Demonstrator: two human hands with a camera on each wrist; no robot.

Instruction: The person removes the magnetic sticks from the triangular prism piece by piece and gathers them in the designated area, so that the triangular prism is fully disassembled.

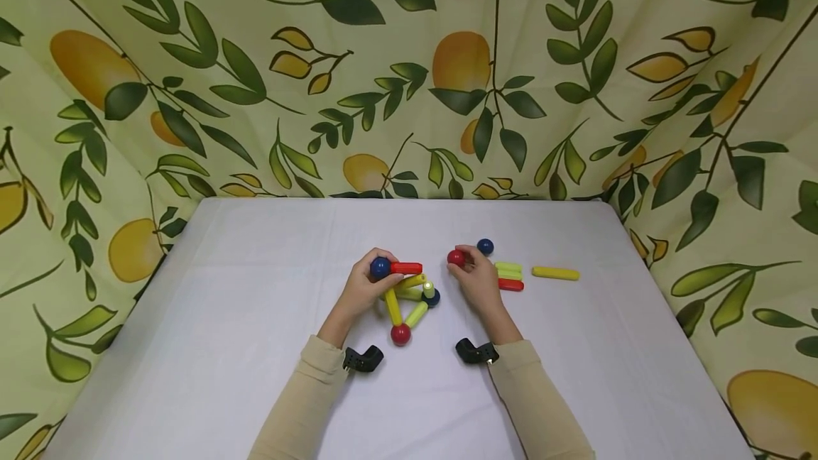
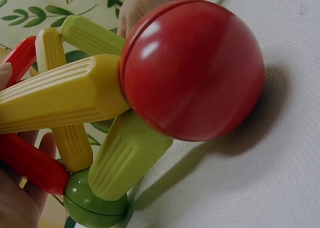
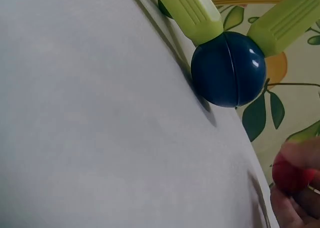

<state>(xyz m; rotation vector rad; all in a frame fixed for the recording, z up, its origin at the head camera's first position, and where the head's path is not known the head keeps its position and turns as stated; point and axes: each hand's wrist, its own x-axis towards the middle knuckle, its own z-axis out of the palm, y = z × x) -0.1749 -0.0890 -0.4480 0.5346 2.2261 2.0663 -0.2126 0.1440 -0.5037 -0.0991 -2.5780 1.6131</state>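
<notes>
My left hand (image 1: 358, 294) grips a toy stick-and-ball frame near its upper blue ball (image 1: 380, 267). From that ball a red stick (image 1: 406, 268) points right, and a yellow stick (image 1: 393, 307) slopes down to a red ball (image 1: 400, 334) close over the table. Lime sticks (image 1: 417, 314) run on to a second blue ball (image 3: 228, 69). In the left wrist view a green ball (image 2: 95, 198) joins yellow, red and lime sticks. Right of the frame, my right hand (image 1: 482, 284) pinches a loose red ball (image 1: 456, 258) between thumb and fingers, apart from the frame.
Beyond the right hand lies a loose blue ball (image 1: 485, 246). Lime sticks (image 1: 509, 270) and a red stick (image 1: 513, 285) lie just right of that hand, and a yellow stick (image 1: 556, 273) farther right. A leaf-patterned curtain (image 1: 396, 133) borders the white table (image 1: 255, 247).
</notes>
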